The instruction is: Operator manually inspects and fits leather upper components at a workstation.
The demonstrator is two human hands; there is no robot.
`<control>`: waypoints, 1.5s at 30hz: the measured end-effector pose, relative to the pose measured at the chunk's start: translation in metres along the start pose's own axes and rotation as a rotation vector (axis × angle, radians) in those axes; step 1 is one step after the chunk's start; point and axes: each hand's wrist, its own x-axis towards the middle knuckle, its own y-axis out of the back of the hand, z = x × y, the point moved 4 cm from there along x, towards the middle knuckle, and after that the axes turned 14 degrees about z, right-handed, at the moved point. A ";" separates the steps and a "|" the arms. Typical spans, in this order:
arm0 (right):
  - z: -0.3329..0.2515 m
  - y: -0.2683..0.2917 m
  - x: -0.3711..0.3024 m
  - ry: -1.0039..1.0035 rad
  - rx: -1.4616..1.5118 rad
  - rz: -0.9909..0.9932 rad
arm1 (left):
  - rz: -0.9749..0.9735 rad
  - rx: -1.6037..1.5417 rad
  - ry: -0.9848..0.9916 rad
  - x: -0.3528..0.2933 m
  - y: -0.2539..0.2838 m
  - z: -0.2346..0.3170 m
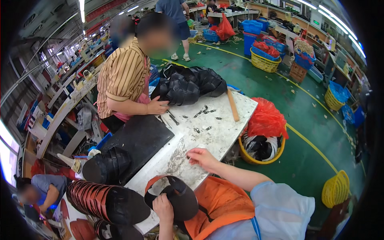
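My left hand [163, 208] grips a visor-shaped piece [185, 205] with a dark rounded brim and a reddish-brown band curving up from it. My right hand [202, 159] is over the near part of the white table [160, 170], thumb and fingers pinched together; whatever is between them is too small to make out. Several small black fittings [205, 112] lie scattered beyond it. To the left, a nested stack of similar reddish-brown and dark pieces [120, 204] lies on its side.
Across the table a co-worker's hand [158, 105] is beside a pile of black woven pieces [192, 86]. A black mat [140, 140] carries more dark pieces [107, 164]. A wooden stick [233, 106] lies near the right edge. A yellow basket [250, 158] with a red bag [266, 118] stands beside the table.
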 end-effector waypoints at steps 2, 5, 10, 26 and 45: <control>0.004 -0.028 -0.020 0.010 -0.089 -0.153 | -0.043 -0.052 0.106 0.006 0.003 0.000; 0.019 -0.064 -0.058 -0.001 -0.436 -0.520 | -0.044 -0.133 0.136 0.026 0.029 0.014; 0.050 -0.079 -0.086 0.602 -0.803 -0.889 | -0.034 -0.250 0.041 0.023 0.027 -0.003; 0.041 -0.069 -0.068 -0.463 0.079 -0.337 | 0.145 -0.690 0.618 0.033 0.052 0.036; 0.045 -0.065 -0.111 -0.345 -0.405 -0.428 | 0.102 -1.001 0.827 -0.002 0.061 0.057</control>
